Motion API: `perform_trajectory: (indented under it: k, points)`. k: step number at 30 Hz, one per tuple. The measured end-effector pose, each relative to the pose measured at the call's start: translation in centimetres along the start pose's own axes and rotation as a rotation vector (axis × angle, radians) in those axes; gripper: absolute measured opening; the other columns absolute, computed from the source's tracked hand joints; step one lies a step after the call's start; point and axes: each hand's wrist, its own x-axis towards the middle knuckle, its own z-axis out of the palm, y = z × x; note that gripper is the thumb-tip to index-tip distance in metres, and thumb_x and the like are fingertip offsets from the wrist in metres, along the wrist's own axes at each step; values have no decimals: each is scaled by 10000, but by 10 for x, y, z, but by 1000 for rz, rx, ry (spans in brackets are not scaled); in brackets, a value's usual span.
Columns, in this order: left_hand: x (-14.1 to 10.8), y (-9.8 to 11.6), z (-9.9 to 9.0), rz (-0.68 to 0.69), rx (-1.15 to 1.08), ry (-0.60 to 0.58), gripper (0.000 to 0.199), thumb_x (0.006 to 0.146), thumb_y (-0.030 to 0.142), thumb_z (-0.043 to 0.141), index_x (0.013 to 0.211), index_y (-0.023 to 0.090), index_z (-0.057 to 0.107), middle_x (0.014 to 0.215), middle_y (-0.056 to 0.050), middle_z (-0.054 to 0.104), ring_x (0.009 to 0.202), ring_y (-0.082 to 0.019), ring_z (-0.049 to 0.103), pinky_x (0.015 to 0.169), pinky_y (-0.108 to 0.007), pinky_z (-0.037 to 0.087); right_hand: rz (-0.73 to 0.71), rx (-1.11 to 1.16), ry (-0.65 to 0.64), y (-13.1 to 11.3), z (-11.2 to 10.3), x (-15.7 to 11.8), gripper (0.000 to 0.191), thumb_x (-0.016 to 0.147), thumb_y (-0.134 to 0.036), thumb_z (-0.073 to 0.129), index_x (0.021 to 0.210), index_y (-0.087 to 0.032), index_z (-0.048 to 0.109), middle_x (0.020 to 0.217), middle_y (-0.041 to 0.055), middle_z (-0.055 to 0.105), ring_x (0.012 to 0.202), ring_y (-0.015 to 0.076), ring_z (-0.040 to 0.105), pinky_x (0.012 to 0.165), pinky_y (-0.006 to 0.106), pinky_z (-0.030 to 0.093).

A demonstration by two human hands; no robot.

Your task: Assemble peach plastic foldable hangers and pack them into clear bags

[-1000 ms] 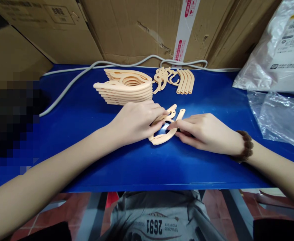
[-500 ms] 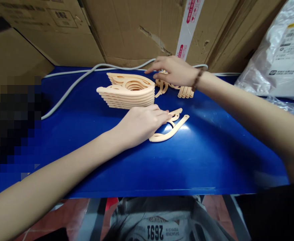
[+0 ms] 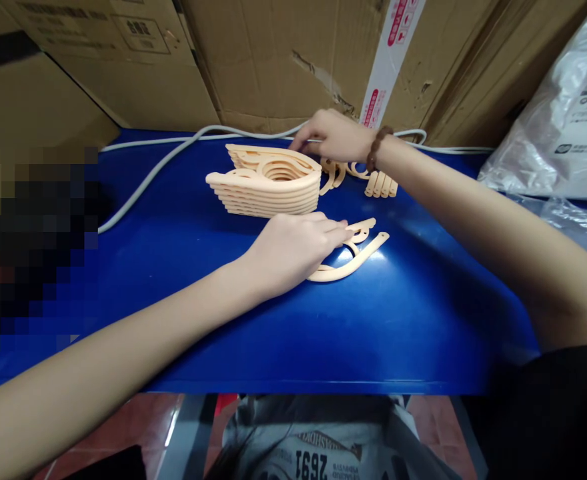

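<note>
Evidently, the step in hand is a one-sided reach: the left hand [image 3: 293, 250] is closed on a cream curved piece [image 3: 348, 269] lying on the table [image 3: 273, 333], in front of the stack of cream pieces [image 3: 268, 193]. The right hand [image 3: 341, 137], fingers curled, is beyond the stack; its grip cannot be told. Any next move calls for fingertips clear of the stack. Cardboard box [image 3: 283, 67] and plastic bag [image 3: 568, 133]: contents not discernible.

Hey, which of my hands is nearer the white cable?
Right. Your right hand overlaps the white cable in view, though contact is unclear; your left hand lies well in front, on a cream frame.
</note>
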Motion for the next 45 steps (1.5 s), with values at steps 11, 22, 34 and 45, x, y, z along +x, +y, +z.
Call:
perform_trajectory:
  k: [11,22,34,45]
  points:
    - [-1,1,3,-56,-34,88,234,1020,167,571,1067,225,792,1138,-22,797,920,-201,793,568,-251,530,252,-214,-87,0,-7,-25,379,823,-453,737,1086,-181,738,943,121,764,979,329,676,807,431,484]
    - [5,3,-5,-75,-86,11,292,996,108,531,1060,208,798,1130,-22,799,903,-200,790,614,-256,557,266,-169,-38,-7,3,-21,228,795,-356,675,1012,-290,698,978,82,770,1024,307,674,843,444,480]
    - [3,-2,-5,24,-109,4,317,1038,132,469,1085,203,774,1224,-32,770,1016,-209,773,726,-274,582,324,31,67,-11,-6,-29,199,724,-236,767,823,-215,594,761,-16,647,826,145,592,757,288,415]
    - [2,-3,-3,41,-106,13,333,1041,144,468,1056,220,792,1175,-25,787,946,-206,781,661,-271,565,409,607,321,-17,-42,-127,240,845,-208,720,836,-245,483,822,7,642,750,142,615,699,295,484]
